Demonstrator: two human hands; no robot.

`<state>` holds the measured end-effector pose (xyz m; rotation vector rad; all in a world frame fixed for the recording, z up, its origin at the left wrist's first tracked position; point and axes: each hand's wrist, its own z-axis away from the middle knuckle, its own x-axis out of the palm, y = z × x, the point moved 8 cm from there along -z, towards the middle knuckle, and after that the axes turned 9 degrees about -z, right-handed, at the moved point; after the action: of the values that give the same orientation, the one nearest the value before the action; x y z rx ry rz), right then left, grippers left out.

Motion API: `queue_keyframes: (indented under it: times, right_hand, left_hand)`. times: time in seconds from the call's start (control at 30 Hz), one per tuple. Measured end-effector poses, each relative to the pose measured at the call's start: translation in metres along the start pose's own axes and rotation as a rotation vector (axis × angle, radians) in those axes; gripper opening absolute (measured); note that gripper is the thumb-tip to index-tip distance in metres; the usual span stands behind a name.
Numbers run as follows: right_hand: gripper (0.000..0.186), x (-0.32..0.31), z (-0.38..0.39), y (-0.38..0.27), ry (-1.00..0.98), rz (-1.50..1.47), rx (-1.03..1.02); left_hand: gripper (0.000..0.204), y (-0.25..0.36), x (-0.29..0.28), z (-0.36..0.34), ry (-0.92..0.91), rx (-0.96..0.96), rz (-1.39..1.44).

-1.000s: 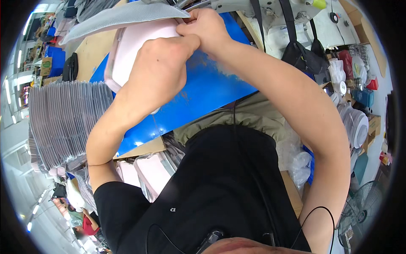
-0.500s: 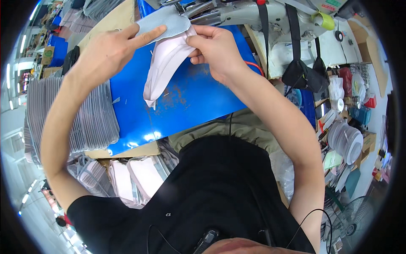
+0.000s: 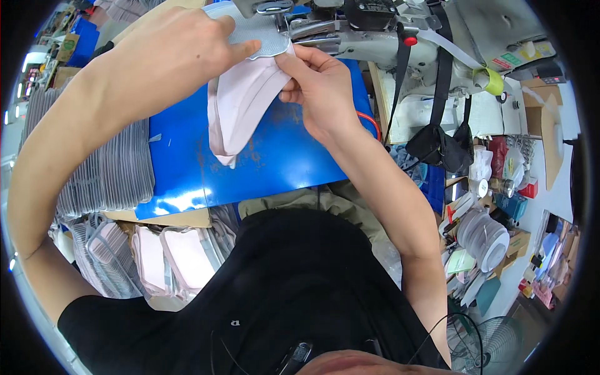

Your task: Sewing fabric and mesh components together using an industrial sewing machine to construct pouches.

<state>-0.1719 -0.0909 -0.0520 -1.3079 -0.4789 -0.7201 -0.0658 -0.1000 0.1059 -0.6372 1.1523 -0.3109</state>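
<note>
A pale pink shoe upper (image 3: 240, 106) hangs over the blue tabletop, its lower end pointing toward me. Along its top edge lies a grey, sole-shaped textile sheet (image 3: 265, 39), whose far edge sits under the metal parts of a sewing machine (image 3: 319, 39). My left hand (image 3: 184, 50) is closed on the grey sheet from the left, one finger stretched across its surface. From the right, my right hand (image 3: 328, 94) pinches the upper's edge where it meets the sheet, thumb on top. The contact point with the machine is partly hidden.
The blue tabletop (image 3: 281, 153) has worn patches. At its left stands a tall stack of grey sheets (image 3: 112, 169); below it lie pink and grey bundles (image 3: 187, 256). Black straps with a pouch (image 3: 431, 147) hang at the right, near tape rolls (image 3: 487, 240) and a fan (image 3: 490, 344).
The view has shifted, with the machine showing more at the top. My left arm has swung outward and its hand comes nearer. Both hands keep hold of the sheet and upper.
</note>
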Motion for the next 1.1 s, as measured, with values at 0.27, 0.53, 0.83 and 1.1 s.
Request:
queue_keyframes:
  times: [0.27,0.53,0.83,1.1]
  right_hand:
    - [0.027,0.0,0.001,0.004,0.025,-0.072,-0.036]
    - [0.027,-0.014,0.017,0.003,0.029,0.156,-0.269]
    - [0.026,-0.016,0.0,0.003,-0.013,0.192,-0.27]
    - [0.039,-0.032,0.072,-0.022,-0.047,0.836,-0.653]
  left_hand:
    - [0.062,0.024,-0.007,-0.011,-0.073,-0.17,0.129]
    - [0.045,0.046,-0.007,-0.029,0.069,-0.294,0.32]
    - [0.027,0.033,0.015,-0.044,0.344,-0.697,0.624]
    - [0.064,0.106,0.002,-0.001,0.743,-0.73,0.696]
